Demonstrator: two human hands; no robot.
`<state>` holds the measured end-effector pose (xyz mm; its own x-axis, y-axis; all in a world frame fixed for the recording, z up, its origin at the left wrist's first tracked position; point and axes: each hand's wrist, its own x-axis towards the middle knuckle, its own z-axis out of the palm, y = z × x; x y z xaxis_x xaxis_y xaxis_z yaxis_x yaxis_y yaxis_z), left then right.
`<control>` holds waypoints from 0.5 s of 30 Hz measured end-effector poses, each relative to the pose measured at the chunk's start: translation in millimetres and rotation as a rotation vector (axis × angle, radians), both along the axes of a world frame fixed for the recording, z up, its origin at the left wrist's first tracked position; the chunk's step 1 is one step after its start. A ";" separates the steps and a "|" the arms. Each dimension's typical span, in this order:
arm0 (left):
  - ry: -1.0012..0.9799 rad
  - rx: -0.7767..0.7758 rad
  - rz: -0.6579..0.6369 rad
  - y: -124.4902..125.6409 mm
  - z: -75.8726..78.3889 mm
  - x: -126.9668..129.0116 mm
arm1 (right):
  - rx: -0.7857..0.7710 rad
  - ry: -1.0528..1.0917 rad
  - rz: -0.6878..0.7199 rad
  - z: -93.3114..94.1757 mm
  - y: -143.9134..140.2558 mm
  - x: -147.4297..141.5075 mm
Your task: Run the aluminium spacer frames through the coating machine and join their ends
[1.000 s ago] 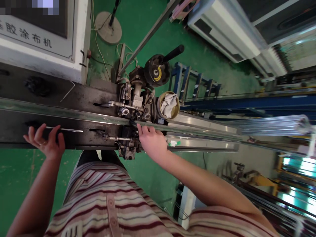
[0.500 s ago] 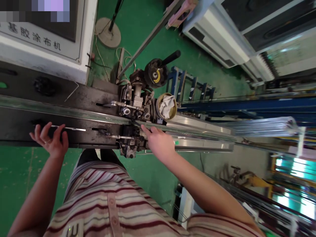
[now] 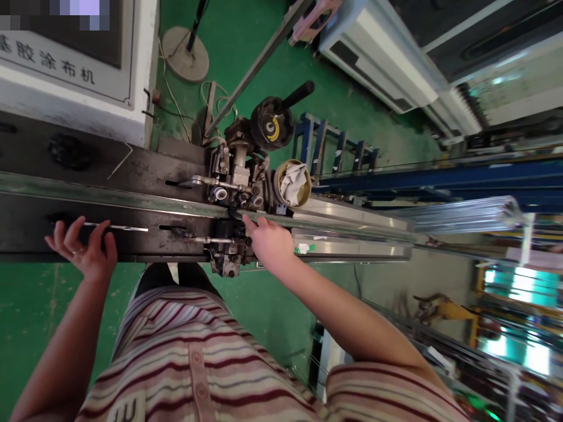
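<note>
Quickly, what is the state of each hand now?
Left hand: open, fingers spread, resting on the dark machine bed.
Right hand: fingertips on the long metal strip; grip cannot be told.

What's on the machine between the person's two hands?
In the head view, a dark slotted plate with a thin rod lies between left hand and right hand.

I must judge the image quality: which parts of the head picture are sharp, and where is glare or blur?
Head view: right hand and left hand are sharp; the long metal strip shows glare; the right edge is smeared and bent.
</note>
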<state>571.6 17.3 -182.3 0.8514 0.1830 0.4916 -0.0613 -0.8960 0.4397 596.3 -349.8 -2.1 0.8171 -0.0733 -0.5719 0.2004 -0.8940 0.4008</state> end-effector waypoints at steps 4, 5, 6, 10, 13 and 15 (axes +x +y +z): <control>0.007 -0.012 0.002 -0.4 1.0 -0.9 | 0.077 -0.080 -0.048 9.9 -8.8 -7.5; 0.007 -0.018 -0.001 -0.3 1.2 -1.2 | 0.074 -0.095 -0.051 11.0 -10.1 -9.9; 0.008 -0.026 -0.006 -0.3 1.6 -1.6 | 0.062 -0.097 -0.051 11.0 -10.6 -12.0; 0.032 -0.040 -0.010 -0.2 3.5 -2.2 | 0.034 -0.057 -0.051 2.5 -6.7 -14.1; 0.019 -0.019 -0.014 -0.3 3.2 -1.8 | 0.037 -0.045 -0.050 -6.9 -0.5 -10.5; 0.011 -0.009 -0.021 -0.2 2.4 -1.5 | 0.032 -0.042 -0.047 -12.6 3.2 -8.4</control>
<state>570.1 17.1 -179.9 0.8604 0.1698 0.4805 -0.0748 -0.8906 0.4486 587.9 -346.6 -14.7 0.8364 -0.0943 -0.5400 0.1413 -0.9147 0.3786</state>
